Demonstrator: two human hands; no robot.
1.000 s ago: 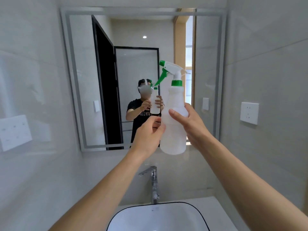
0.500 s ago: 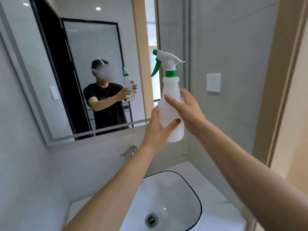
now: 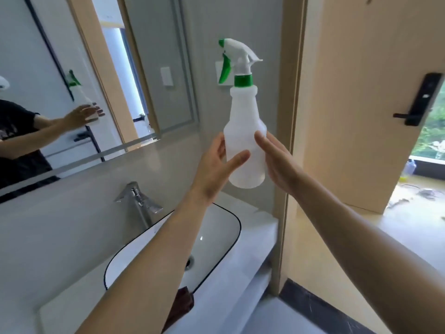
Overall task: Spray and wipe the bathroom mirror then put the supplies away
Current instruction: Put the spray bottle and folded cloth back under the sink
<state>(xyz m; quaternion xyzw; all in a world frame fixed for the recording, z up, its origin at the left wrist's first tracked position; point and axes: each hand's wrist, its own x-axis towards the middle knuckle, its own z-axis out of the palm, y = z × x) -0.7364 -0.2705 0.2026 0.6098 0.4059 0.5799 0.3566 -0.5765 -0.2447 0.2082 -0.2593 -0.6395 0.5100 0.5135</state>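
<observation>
Near edge: dark brown cloth (image 3: 181,307) on the white bench (image 3: 243,297), partly hidden under the left forearm, just beside the sink (image 3: 218,239) w/ black rim. Chrome tap (image 3: 138,201) behind the sink.

Above sink/bench, both hands up w/ the spray bottle (image 3: 244,131) upright between them. Left hand (image 3: 216,165): thumb across the front of the bottle, fingers round the far side – holding it. Right hand (image 3: 277,162): fingers straight, flat against the bottle's right side, not curled round. Bottle white, green collar + trigger, nozzle pointing left.

Further back: mirror (image 3: 79,88) on left wall, wall socket (image 3: 218,73) behind the trigger. Far right: wooden door (image 3: 361,92) w/ black handle lock (image 3: 419,102).
</observation>
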